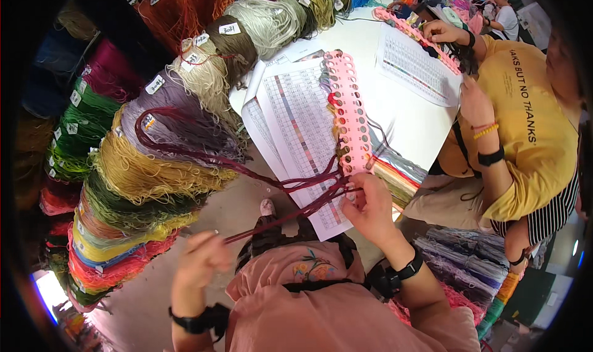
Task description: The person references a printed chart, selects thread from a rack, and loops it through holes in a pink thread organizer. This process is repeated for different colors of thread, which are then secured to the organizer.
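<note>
A skein of dark red embroidery thread loops out to the left and runs back to the lower end of a pink thread organizer card. This long card has round holes along its edges and several coloured threads tied on its left side. My right hand is closed at the card's lower end, pinching the dark red strands. Lower left, my left hand is closed on the other end of the strands, which stretch taut between both hands; motion blurs its fingers. Beneath the card lies a printed colour chart.
Hanks of thread hang on the left, among them mustard yellow hanks. The white table also bears a second chart. At right, a person in a yellow shirt handles another pink card. Bundled threads lie lower right.
</note>
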A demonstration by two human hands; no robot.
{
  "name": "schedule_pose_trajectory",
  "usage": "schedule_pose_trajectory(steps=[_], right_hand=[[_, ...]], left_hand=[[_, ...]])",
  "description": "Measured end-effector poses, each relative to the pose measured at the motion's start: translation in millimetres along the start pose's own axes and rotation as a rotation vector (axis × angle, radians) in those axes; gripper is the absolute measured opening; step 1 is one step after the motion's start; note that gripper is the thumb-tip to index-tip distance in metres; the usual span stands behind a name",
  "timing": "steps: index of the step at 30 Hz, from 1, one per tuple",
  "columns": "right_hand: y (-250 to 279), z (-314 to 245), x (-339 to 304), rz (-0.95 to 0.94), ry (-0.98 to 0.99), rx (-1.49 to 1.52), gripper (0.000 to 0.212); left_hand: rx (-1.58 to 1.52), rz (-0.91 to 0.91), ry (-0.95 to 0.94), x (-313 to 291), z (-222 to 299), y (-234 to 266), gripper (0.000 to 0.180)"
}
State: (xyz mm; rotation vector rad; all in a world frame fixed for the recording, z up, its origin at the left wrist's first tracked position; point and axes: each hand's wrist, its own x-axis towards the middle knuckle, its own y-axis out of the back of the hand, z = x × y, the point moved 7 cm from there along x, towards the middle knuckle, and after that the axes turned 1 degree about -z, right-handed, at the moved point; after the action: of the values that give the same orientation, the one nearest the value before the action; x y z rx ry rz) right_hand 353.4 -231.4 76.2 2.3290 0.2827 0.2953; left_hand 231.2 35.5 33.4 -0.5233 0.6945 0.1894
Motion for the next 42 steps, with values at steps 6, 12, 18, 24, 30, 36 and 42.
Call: schedule_pose_trajectory(steps=[6, 12, 18, 24, 30, 36, 42], right_hand=[[0.9, 3.3, -3.8, -0.044, 0.058, -0.06, 0.034], [18.6, -16.8, -0.8, -0.048, 0.0, -0.437, 0.056], [26.1, 7.3, -1.4, -0.164, -0.19, -0.347, 0.068], [42.8, 24.2, -5.2, -0.137, -0.23, -0.249, 0.066], [71.5, 41.2, -22.2, -0.045, -0.237, -0.224, 0.062], [74.2, 43.3, -17.5, -0.04, -0.134, -0.178, 0.063], [68.7, 42.9, -0.1, -0.115, -0.135, -0.107, 0.058]], left_hand=[[-0.48, 0.329, 0.074, -59.6, -83.8, 188.2, 0.009], [1.204, 0.378, -0.305, -28.0, -39.5, 44.4, 0.026], [1.245, -0.054, -1.097, 13.7, 28.9, -156.6, 0.035], [1.499, -0.038, -1.032, 43.4, 11.6, -179.0, 0.04], [1.547, 0.012, -1.024, 42.1, 12.8, -178.8, 0.042], [1.665, 0.085, -0.991, 42.0, 10.9, -185.4, 0.045], [1.743, 0.113, -1.006, 45.8, 14.5, -183.7, 0.037]])
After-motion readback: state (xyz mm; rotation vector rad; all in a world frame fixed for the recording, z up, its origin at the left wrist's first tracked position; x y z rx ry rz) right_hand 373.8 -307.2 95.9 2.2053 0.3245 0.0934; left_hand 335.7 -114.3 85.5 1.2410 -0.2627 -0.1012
